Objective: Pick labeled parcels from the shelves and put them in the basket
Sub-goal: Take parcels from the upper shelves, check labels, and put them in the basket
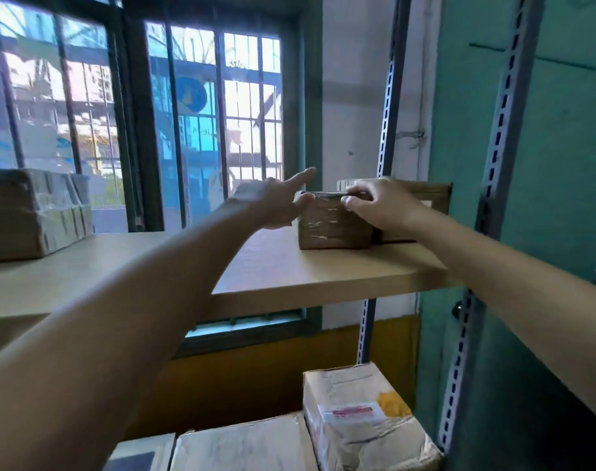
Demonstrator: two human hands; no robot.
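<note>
Pinching top edge of parcel (pixel 334 226) with right hand (pixel 381 205); left hand (pixel 272 205) straight-fingered, thumb on corner; near shelf (pixel 289 266) end, open board leftward.

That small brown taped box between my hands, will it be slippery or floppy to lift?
The small brown tape-wrapped cardboard parcel has square edges, so it is probably stiff. Its glossy tape may feel slippery. Flat on the pale wooden shelf, it likely won't roll.

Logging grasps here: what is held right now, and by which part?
The small taped parcel: right hand pinches its top right edge; left hand touches the top left corner by thumb.
</note>
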